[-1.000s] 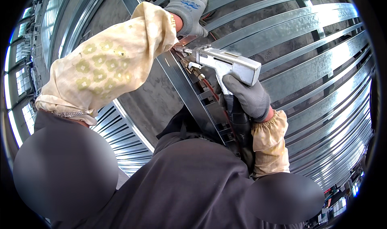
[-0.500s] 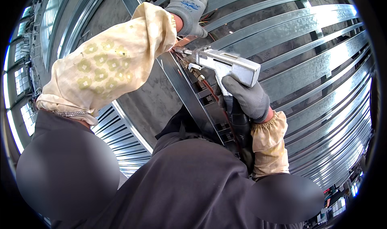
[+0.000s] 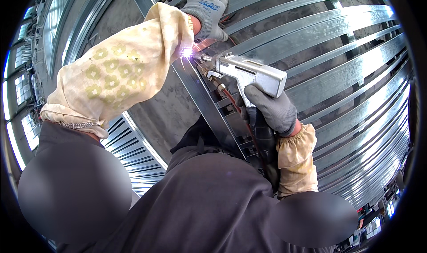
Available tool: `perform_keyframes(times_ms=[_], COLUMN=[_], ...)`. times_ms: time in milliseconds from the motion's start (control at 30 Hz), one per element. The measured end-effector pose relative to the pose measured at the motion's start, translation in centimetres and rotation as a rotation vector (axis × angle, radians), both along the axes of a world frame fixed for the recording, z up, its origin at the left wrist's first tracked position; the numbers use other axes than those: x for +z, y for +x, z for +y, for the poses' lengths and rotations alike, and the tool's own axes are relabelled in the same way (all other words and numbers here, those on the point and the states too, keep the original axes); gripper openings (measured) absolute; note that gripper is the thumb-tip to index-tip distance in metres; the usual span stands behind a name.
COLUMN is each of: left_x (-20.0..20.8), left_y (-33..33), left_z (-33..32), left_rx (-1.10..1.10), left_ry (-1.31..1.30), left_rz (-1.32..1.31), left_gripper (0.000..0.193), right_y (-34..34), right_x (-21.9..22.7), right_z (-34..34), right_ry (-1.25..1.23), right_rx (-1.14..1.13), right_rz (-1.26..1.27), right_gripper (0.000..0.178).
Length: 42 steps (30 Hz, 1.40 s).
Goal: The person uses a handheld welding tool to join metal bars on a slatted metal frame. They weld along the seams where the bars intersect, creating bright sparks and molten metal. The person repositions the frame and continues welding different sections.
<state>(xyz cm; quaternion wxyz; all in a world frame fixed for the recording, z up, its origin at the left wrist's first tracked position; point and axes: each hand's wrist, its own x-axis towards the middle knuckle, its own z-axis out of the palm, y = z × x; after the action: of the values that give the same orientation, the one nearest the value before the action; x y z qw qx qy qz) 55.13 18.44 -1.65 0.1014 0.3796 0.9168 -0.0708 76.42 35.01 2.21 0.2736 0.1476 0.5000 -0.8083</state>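
Note:
My right hand (image 3: pixel 272 109), in a grey work glove, is wrapped round the black grip of a silver welding gun (image 3: pixel 251 72). The gun's nozzle points left, and a bright violet-white arc (image 3: pixel 186 52) glows at its tip by the edge of a steel frame rail (image 3: pixel 204 99). My left hand (image 3: pixel 208 10), gloved too, lies over a metal slat just beyond the arc, fingers stretched out and thumb apart. Its patterned cloth sleeve (image 3: pixel 115 70) comes close to the arc and hides part of the weld spot.
Long galvanized steel slats (image 3: pixel 307 39) run across the frame to the right. A reddish hose (image 3: pixel 233 99) passes beneath the gun. Another slatted metal panel (image 3: pixel 138 157) lies at lower left, beside grey floor (image 3: pixel 171 119). More metal profiles (image 3: pixel 91 24) stand at far left.
The orange sparks near the left hand are gone, and a bright arc now shows at the gun's tip. Both hands have stayed nearly in place.

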Motion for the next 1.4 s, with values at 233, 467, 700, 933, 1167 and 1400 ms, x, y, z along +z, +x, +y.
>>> perform_keyframes(times_ms=[233, 467, 700, 933, 1167, 1400], left_x=[0.4, -0.1, -0.1, 0.1, 0.2, 0.8], left_y=[0.1, 0.1, 0.1, -0.1, 0.1, 0.4], left_z=[0.1, -0.1, -0.1, 0.0, -0.1, 0.1], left_rx=[0.021, 0.018, 0.012, 0.002, 0.011, 0.03], left_ry=[0.016, -0.011, -0.011, -0.007, -0.001, -0.005], left_rz=[-0.042, 0.0, 0.007, -0.019, -0.009, -0.025], left_gripper=[0.107, 0.108, 0.109, 0.107, 0.107, 0.106], right_y=[0.4, 0.6, 0.9, 1.5, 1.6, 2.1], right_x=[0.0, -0.1, 0.2, -0.3, 0.2, 0.5], right_z=[-0.2, 0.0, 0.1, 0.1, 0.0, 0.3], right_ry=[0.008, 0.015, 0.008, 0.024, 0.027, 0.007], right_rx=[-0.016, 0.003, 0.0, -0.02, -0.018, -0.027], right_rz=[0.012, 0.007, -0.017, -0.004, 0.018, -0.058], right_gripper=[0.036, 0.035, 0.035, 0.035, 0.036, 0.037])
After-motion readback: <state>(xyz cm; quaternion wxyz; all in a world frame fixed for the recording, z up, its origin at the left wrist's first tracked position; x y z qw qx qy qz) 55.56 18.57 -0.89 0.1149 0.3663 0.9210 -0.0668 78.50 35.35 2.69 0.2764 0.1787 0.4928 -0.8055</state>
